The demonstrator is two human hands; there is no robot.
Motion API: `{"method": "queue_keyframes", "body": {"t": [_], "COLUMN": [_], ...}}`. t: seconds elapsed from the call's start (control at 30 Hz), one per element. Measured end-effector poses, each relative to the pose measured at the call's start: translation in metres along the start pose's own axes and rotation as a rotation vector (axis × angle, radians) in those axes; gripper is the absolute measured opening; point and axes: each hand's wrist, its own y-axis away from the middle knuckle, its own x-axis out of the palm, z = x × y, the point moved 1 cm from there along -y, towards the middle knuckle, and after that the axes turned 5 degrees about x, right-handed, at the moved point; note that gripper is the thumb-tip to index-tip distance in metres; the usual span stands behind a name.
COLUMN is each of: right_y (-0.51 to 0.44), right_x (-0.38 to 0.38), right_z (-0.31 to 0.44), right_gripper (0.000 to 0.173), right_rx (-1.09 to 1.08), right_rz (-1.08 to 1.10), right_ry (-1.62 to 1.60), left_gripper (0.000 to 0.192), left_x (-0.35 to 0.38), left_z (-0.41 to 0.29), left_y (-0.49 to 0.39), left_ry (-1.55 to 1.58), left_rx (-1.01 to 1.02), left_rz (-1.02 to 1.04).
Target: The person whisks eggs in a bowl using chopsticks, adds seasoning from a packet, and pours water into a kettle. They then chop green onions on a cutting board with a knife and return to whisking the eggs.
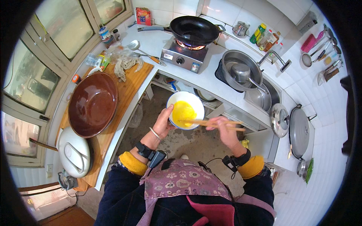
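My left hand [164, 121] grips a white bowl [199, 108] with a blue rim by its left side, thumb over the edge. Yellow beaten egg [183, 111] lies in the bowl, which is held in front of my apron above the floor. In my right hand [224, 131] is a pair of wooden chopsticks [236, 127]. Their tips, blurred, dip into the egg at the lower part of the bowl. Beyond the bowl, a black wok [195, 28] rests on a gas stove [183, 55] with a flame burning under it.
A brown glazed basin [93, 104], a rag [125, 66] and a rice cooker [74, 152] occupy the wooden board [133, 84] on the left. A ladle [144, 50] lies left of the stove. Right of it are a steel pot [241, 59], a sink [273, 91], a faucet [275, 58] and a glass lid [279, 120].
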Motion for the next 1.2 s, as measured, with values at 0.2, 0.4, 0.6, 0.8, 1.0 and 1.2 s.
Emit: {"method": "queue_keyframes", "body": {"t": [0.2,0.4,0.6,0.8,1.0,1.2], "right_y": [0.005,0.008,0.01,0.004,0.009,0.007], "right_x": [-0.003,-0.004,0.0,-0.005,-0.003,-0.003], "right_z": [0.002,0.004,-0.003,-0.01,-0.011,-0.015], "right_gripper": [0.03,0.031,0.032,0.031,0.029,0.029], "right_rx": [0.038,0.013,0.057,0.011,0.029,0.004], "right_rz": [-0.209,-0.235,-0.08,-0.286,-0.16,-0.149], "right_ry": [-0.002,-0.033,-0.054,0.031,0.081,0.04], "left_gripper": [0.062,0.064,0.065,0.059,0.059,0.061], "left_x": [0.003,0.001,0.001,0.008,0.009,0.007], "left_z": [0.004,0.009,0.012,0.008,0.01,0.015], "left_y": [0.0,0.0,-0.001,-0.002,-0.004,-0.005], "left_ry": [0.018,0.031,-0.003,0.049,0.028,0.044], "left_rx": [-0.022,-0.019,-0.01,-0.037,-0.087,-0.013], "left_rz": [-0.061,-0.037,-0.031,-0.039,-0.081,0.025]}}
